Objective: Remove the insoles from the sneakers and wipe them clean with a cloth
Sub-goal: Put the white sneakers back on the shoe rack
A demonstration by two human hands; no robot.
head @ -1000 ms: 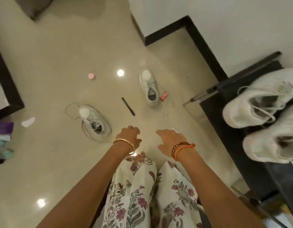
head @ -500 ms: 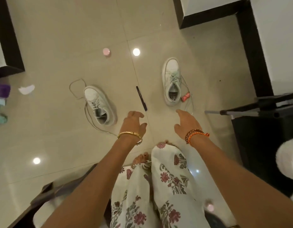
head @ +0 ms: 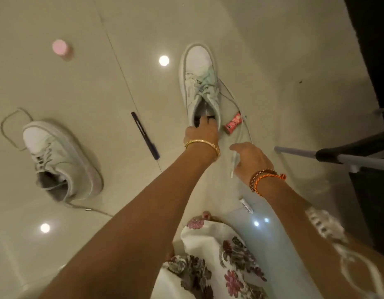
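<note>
Two pale sneakers lie on the tiled floor. The far sneaker [head: 199,83] points away from me, its laces loose. My left hand [head: 200,133], with a gold bangle, is at its heel, and the fingers hook over the heel rim into the opening. Whether they touch the insole is hidden. My right hand [head: 249,158], with orange bracelets, hovers just right of that heel with relaxed fingers, holding nothing. The other sneaker [head: 61,160] sits apart at the left, unlaced, with its lace trailing. No cloth is in view.
A black pen [head: 144,134] lies between the sneakers. A pink wrapper [head: 233,126] sits right of the far sneaker, and a pink cap [head: 60,47] at the far left. A grey metal bar [head: 337,157] and dark furniture [head: 370,61] stand at right. My floral trousers [head: 208,266] fill the bottom.
I have leaned down toward the floor. My left hand moved forward and right onto the far sneaker's heel, and my right hand came up beside it.
</note>
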